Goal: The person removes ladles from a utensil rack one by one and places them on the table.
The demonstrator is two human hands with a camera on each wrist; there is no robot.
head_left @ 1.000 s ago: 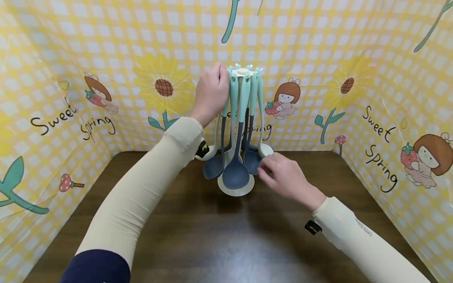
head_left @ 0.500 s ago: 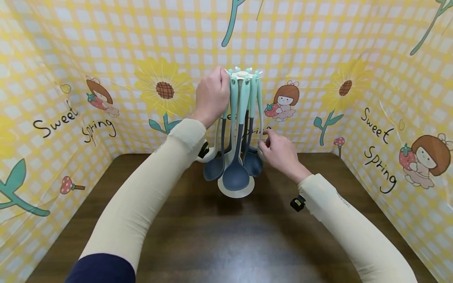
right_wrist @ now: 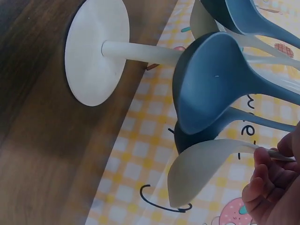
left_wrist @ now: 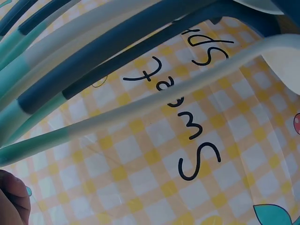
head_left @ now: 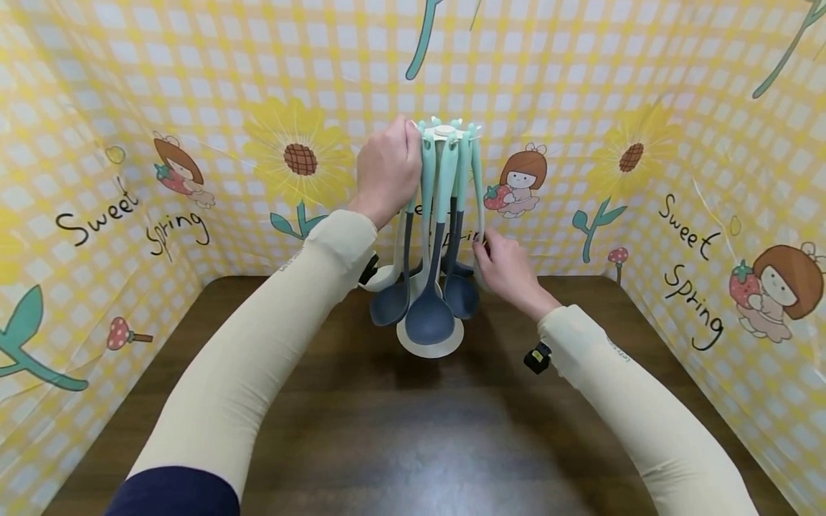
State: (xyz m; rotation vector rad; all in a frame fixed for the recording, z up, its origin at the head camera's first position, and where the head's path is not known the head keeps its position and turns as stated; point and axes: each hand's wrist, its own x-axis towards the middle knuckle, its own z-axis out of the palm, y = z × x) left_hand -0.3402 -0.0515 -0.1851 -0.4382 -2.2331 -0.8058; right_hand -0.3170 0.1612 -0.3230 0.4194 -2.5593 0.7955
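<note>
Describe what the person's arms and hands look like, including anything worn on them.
The left hand and right hand are gloveless. Cream sleeves cover both forearms, with small dark lettering, too small to read. A navy sleeve shows on the left upper arm. Small black devices sit at both wrists; the right one has a yellow patch.

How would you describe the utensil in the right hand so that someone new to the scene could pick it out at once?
On the brown table stands a white rack hung with green-handled utensils. On its right in the head view, the right hand pinches the white ladle by its stem. Bowl and stem are white, unlike the blue ladle beside it.
</note>
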